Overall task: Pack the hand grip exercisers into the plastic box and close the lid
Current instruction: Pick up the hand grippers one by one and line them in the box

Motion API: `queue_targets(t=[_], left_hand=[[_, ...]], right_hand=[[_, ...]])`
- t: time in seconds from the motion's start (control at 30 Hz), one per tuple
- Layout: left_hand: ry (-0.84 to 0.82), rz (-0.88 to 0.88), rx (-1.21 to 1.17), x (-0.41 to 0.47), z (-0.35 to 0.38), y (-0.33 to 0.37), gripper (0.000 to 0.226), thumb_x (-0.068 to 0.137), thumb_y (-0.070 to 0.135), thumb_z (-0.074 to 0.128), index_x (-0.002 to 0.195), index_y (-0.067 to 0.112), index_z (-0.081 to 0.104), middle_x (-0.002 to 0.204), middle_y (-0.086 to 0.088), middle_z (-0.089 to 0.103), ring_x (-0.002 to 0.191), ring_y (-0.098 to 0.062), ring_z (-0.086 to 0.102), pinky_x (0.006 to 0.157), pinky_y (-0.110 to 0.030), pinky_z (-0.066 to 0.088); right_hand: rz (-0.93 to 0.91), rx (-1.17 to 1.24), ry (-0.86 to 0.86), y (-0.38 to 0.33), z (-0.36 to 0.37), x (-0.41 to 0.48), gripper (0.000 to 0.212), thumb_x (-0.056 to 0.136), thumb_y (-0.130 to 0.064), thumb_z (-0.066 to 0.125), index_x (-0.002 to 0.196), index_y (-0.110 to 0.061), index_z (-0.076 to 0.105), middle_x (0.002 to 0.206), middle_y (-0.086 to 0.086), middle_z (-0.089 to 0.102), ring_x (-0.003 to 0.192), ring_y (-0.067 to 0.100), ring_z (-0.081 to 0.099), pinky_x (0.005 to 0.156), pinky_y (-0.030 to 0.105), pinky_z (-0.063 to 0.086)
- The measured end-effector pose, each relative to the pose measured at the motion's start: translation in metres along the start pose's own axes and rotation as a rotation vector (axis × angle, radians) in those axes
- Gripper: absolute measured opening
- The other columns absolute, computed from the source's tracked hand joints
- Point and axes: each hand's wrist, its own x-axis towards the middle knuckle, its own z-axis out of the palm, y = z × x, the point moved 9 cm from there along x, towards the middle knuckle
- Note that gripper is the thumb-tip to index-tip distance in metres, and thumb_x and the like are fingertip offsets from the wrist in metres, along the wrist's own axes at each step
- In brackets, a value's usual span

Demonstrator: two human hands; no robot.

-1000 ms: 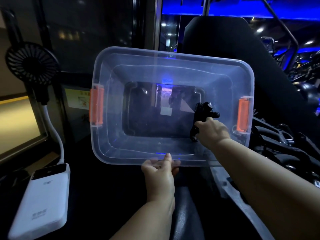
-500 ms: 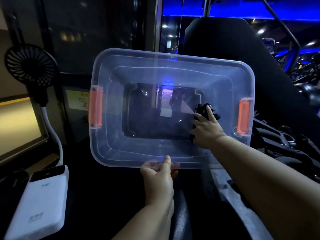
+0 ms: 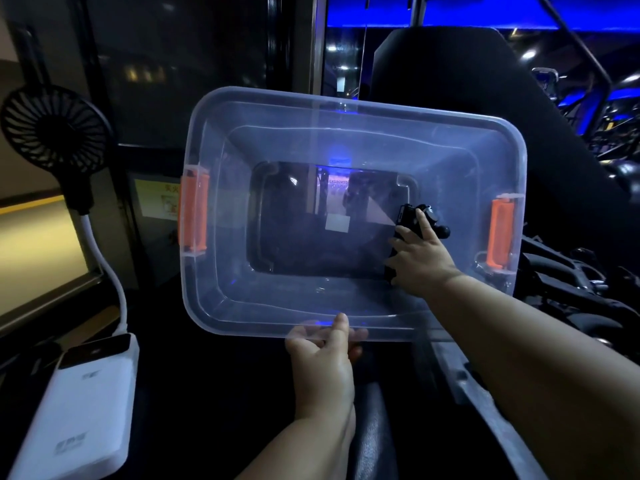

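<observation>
One clear plastic box [image 3: 346,107] is tipped so that its open mouth faces the camera, with two orange latches, one on its left end [image 3: 194,213] and one on its right end [image 3: 498,233]. One black hand grip exerciser [image 3: 407,216] is inside it, against the right side of the box's floor; nothing else shows in the box.

The left hand [image 3: 322,368] holds the box at the middle of its near rim, thumb over the edge and fingers [image 3: 358,336] curled under it, pinching the plastic. The right hand [image 3: 420,261] reaches into the box, its fingers [image 3: 421,221] spread and fairly straight, lying on the exerciser rather than wrapped round it.

Just right of the box, outside it, lies a dark heap of more exercisers [image 3: 571,282]; their number cannot be told. Left of the box stand one small black fan [image 3: 52,129] and, nearer the camera, one white power bank [image 3: 79,410].
</observation>
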Motion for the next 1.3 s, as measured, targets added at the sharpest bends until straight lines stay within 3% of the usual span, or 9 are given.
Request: queue_targets(t=[0.23,0.4,0.57,0.67,0.8,1.0,1.17,1.3], left_hand=[[0.005,-0.013,0.006,-0.001,0.001,-0.001,0.017,0.093,0.011,0.057,0.095,0.012,0.040,0.091,-0.018,0.065,0.062,-0.013,0.070,0.060,-0.024,0.048],[-0.005,-0.009,0.005,-0.001,0.002,0.000,0.017,0.093,0.012,0.057,0.093,0.014,0.040,0.085,-0.015,0.065,0.061,-0.012,0.069,0.061,-0.024,0.047],[0.005,-0.013,0.026,0.001,0.001,-0.001,0.017,0.093,0.011,0.056,0.095,0.012,0.039,0.099,-0.030,0.065,0.060,-0.011,0.069,0.057,-0.022,0.048],[0.009,-0.009,0.034,0.001,0.001,0.000,0.017,0.093,0.011,0.057,0.095,0.013,0.040,0.093,-0.027,0.066,0.060,-0.012,0.069,0.059,-0.023,0.048],[0.004,-0.002,0.033,0.001,0.001,0.002,0.017,0.093,0.011,0.057,0.099,0.010,0.040,0.080,-0.018,0.068,0.061,-0.011,0.069,0.063,-0.027,0.048],[-0.003,-0.004,0.040,-0.001,0.002,0.005,0.016,0.094,0.014,0.056,0.096,0.013,0.040,0.065,-0.006,0.069,0.067,-0.013,0.069,0.064,-0.025,0.049],[-0.008,-0.011,0.042,-0.002,0.002,0.005,0.016,0.094,0.016,0.056,0.093,0.017,0.040,0.061,-0.003,0.070,0.073,-0.017,0.069,0.067,-0.027,0.049],[-0.025,0.025,0.047,-0.003,0.001,0.011,0.015,0.095,0.015,0.056,0.101,0.011,0.043,0.062,-0.003,0.070,0.072,-0.016,0.070,0.066,-0.026,0.050]], right_hand=[[-0.027,-0.005,0.010,0.002,0.001,0.003,0.035,0.091,-0.045,0.046,0.123,-0.039,0.060,0.132,-0.007,0.048,0.141,0.025,0.017,0.092,0.056,-0.037],[-0.048,0.003,-0.001,0.002,0.004,0.006,0.035,0.090,-0.045,0.046,0.123,-0.040,0.059,0.129,-0.009,0.049,0.141,0.022,0.017,0.093,0.055,-0.036],[-0.060,0.009,0.008,0.001,0.002,0.004,0.039,0.091,-0.047,0.045,0.128,-0.039,0.056,0.134,-0.007,0.047,0.141,0.023,0.017,0.093,0.054,-0.036],[-0.069,0.032,0.035,0.001,-0.003,0.001,0.044,0.090,-0.051,0.045,0.130,-0.036,0.056,0.136,-0.004,0.046,0.142,0.023,0.017,0.098,0.055,-0.033],[-0.111,0.078,0.108,-0.001,-0.021,-0.006,0.059,0.090,-0.054,0.045,0.142,-0.028,0.042,0.152,0.000,0.032,0.147,0.022,0.009,0.113,0.056,-0.017],[-0.086,0.249,0.195,0.006,-0.044,-0.025,0.057,0.093,-0.051,0.044,0.145,-0.027,0.041,0.158,0.002,0.022,0.148,0.022,0.005,0.115,0.049,-0.013],[0.043,0.504,0.335,0.023,-0.062,-0.069,0.047,0.084,-0.048,0.056,0.124,-0.024,0.064,0.145,0.008,0.046,0.145,0.027,0.024,0.117,0.049,0.001],[0.205,0.627,0.404,0.035,-0.065,-0.123,0.043,0.081,-0.048,0.056,0.116,-0.026,0.066,0.132,0.005,0.057,0.141,0.029,0.032,0.115,0.053,0.016]])
